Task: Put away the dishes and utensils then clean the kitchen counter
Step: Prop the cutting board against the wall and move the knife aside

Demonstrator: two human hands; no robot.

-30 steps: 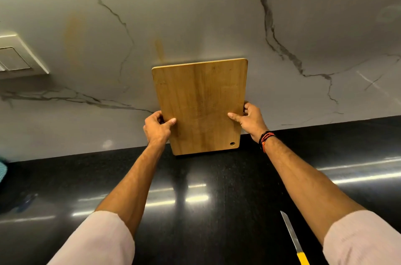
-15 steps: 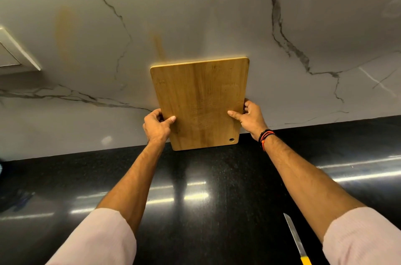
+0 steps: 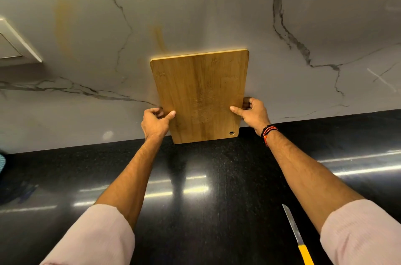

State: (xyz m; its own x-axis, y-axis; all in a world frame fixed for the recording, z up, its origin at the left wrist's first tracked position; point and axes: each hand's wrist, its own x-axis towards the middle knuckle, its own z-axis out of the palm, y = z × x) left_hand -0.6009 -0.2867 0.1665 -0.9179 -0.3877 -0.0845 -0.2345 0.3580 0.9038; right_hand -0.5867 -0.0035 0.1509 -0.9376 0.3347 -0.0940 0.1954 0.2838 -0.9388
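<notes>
A wooden cutting board (image 3: 200, 95) stands upright on its short edge at the back of the black counter (image 3: 195, 210), leaning against the marble wall. It has a small hole near its lower right corner. My left hand (image 3: 155, 123) grips the board's left edge low down, thumb on the front face. My right hand (image 3: 252, 113) grips the right edge the same way, with a black and orange band on its wrist. A knife (image 3: 298, 236) with a yellow handle lies on the counter at the lower right, under my right forearm.
The white marble backsplash (image 3: 217, 15) has dark veins and yellowish stains. A white switch plate (image 3: 15, 47) sits on the wall at the far left. Something blue (image 3: 2, 162) shows at the left edge of the counter.
The board has shifted slightly back toward the wall and now stands at the counter's rear edge. Both hands kept their hold on its sides.
</notes>
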